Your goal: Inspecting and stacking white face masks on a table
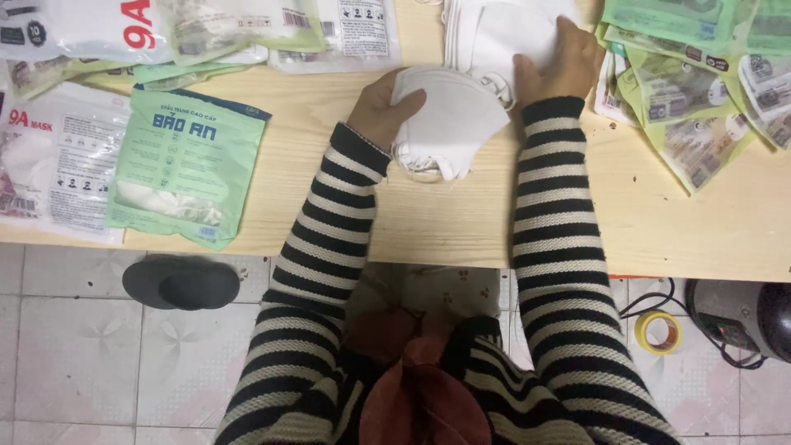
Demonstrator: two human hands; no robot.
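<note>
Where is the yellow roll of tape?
In the head view the yellow roll of tape lies on the tiled floor at the lower right, under the wooden table's edge, beside a black cable and a dark round appliance.

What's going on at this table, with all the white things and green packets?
A person in a striped sweater works at a wooden table. The left hand grips a small bundle of white face masks, while the right hand rests on a pile of loose masks farther back. Green mask packets lie to the left and in a heap to the right.
</note>
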